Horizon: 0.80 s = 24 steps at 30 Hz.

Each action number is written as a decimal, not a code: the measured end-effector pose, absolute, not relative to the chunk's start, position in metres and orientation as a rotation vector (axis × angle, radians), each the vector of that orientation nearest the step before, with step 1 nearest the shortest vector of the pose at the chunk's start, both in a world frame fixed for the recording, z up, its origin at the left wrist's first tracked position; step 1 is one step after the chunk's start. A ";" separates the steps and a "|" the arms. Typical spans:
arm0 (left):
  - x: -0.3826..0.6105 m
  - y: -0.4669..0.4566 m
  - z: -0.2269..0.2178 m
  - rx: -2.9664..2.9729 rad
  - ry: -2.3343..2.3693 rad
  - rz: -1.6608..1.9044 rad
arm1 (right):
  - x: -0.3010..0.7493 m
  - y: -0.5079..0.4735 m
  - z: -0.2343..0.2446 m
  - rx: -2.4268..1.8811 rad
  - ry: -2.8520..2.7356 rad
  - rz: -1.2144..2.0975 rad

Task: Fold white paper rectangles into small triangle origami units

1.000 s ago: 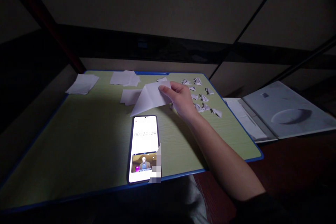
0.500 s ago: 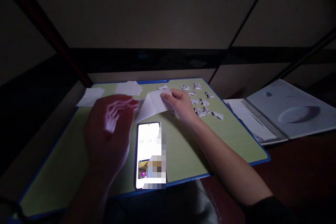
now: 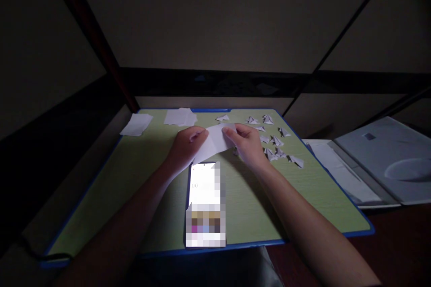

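Note:
A white paper sheet (image 3: 216, 142) is held just above a green board with a blue rim (image 3: 111, 188). My left hand (image 3: 186, 145) pinches its left edge. My right hand (image 3: 245, 143) pinches its right top edge. Both hands are closed on the paper. A lit phone (image 3: 205, 204) lies flat on the board just below the paper, between my forearms. Several small folded paper pieces (image 3: 274, 139) are scattered on the board to the right of my right hand.
Flat white paper sheets lie at the board's far left (image 3: 136, 124) and far middle (image 3: 180, 117). A grey open folder or book (image 3: 387, 161) lies to the right, off the board. The room is dark, with a wall behind.
My left hand came in from the lower left and took hold of the paper's left edge. The view shifted so the board sits further right.

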<state>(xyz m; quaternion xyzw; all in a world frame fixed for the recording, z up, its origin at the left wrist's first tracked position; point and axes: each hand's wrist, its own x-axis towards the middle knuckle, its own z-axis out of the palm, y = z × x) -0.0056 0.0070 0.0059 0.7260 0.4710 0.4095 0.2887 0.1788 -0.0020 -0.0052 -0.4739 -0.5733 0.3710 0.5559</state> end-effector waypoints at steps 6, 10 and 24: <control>-0.011 0.008 0.000 1.869 1.280 1.057 | 0.177 -0.004 -0.008 -1.140 -1.360 0.942; -0.012 0.008 -0.002 1.856 1.285 1.093 | 0.176 -0.004 -0.011 -1.167 -1.360 0.946; -0.011 0.010 -0.007 1.863 1.272 1.174 | 0.174 -0.006 -0.009 -1.175 -1.362 1.059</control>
